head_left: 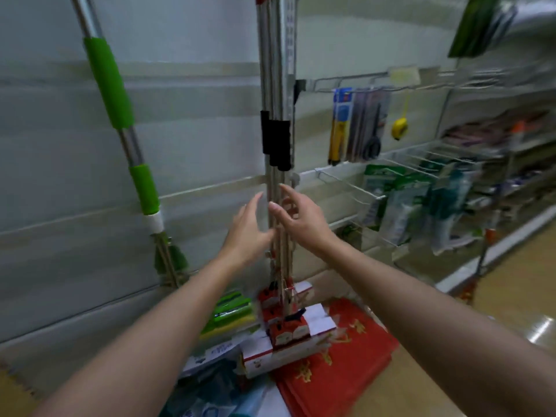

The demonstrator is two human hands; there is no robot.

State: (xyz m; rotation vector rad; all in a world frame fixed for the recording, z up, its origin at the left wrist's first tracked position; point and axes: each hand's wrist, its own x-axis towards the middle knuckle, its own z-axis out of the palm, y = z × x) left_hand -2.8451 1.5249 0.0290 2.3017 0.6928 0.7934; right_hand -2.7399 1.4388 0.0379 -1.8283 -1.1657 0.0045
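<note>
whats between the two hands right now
The mop poles stand upright between the left hand and the right hand, which are open on either side of them. The head view shows this; whether either hand touches them is unclear.

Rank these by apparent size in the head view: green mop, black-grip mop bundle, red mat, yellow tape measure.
1. Green mop and black-grip mop bundle: alike, both cut off at top.
2. Red mat, though nearer the camera.
3. Yellow tape measure.

Beige bottom shelf (329,276) with boxed mop heads (290,341), green sponge head (233,310), red mats (340,374)
</note>
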